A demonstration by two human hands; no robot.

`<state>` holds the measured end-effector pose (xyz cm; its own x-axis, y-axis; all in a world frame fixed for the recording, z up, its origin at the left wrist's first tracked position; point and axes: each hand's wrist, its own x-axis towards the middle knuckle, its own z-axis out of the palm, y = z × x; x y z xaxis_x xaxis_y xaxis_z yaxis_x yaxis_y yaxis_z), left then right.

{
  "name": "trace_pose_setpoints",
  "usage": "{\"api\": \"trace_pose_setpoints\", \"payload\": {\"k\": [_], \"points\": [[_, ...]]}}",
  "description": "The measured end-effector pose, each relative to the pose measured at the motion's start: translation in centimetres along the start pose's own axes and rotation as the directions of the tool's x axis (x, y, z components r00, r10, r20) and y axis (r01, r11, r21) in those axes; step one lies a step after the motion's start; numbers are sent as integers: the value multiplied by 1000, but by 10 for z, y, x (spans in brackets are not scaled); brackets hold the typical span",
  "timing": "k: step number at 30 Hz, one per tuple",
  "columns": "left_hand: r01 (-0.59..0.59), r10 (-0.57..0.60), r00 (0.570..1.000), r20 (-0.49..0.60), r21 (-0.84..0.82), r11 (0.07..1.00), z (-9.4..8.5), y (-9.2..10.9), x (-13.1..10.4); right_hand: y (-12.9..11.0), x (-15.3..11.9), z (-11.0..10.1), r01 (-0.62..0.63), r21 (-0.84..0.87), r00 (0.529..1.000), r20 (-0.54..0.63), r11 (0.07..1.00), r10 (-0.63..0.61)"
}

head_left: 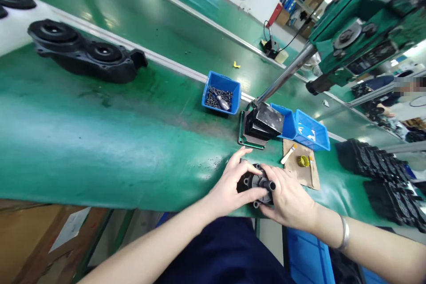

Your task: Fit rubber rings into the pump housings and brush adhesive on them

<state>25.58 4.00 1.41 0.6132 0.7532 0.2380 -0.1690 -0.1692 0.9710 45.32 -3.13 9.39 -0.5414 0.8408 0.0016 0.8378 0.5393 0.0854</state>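
Observation:
A dark grey pump-like housing [258, 182] with a short round spout and screw lugs sits at the front edge of the green bench. My left hand [233, 182] grips it from the left, thumb along its near side and fingers over the top. From the right, my right hand [288, 193] wraps round the same housing, its fingers behind the spout. The underside of the part is hidden by my hands. Just beyond it stands the black block base [264, 122] of the green drill-press-like machine [359, 31].
A blue bin [221, 93] holds screws and a metal tool. Two more blue bins [311, 131] stand right of the machine. Cardboard [304, 175] carries brushes and a yellow pot [303, 161]. A long black casing [88, 51] lies left; black parts [376, 164] are stacked right.

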Motion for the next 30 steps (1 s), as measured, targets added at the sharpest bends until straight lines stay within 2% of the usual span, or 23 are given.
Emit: {"api": "trace_pose_setpoints", "payload": {"k": [2, 3, 6, 10, 17, 23, 27, 30], "points": [[102, -123, 969, -214, -105, 989, 16, -5, -4, 5, 0, -4, 19, 27, 999, 39, 999, -20], [129, -170, 950, -261, -169, 977, 24, -8, -6, 8, 0, -5, 25, 47, 998, 57, 999, -28], [134, -239, 929, -283, -345, 929, 40, -13, -11, 12, 0, -4, 29, 100, 997, 71, 995, -36], [152, -293, 927, -234, -481, 864, 42, -10, -14, 10, 2, 2, -20, 109, 999, 39, 994, 16], [144, -247, 936, -250, -370, 918, 36, -11, -16, 11, 8, 4, -8, 145, 999, 54, 989, 0], [190, -280, 935, -219, -359, 914, 34, -9, -15, 13, 8, 9, -40, 203, 998, 56, 978, 29], [173, -278, 915, -292, -339, 925, 36, -10, -11, 12, 12, 8, -107, 220, 981, 183, 970, 66], [155, -281, 873, -399, -318, 935, 36, -26, -1, 10, 20, 3, -147, 189, 958, 272, 971, 92]]}}
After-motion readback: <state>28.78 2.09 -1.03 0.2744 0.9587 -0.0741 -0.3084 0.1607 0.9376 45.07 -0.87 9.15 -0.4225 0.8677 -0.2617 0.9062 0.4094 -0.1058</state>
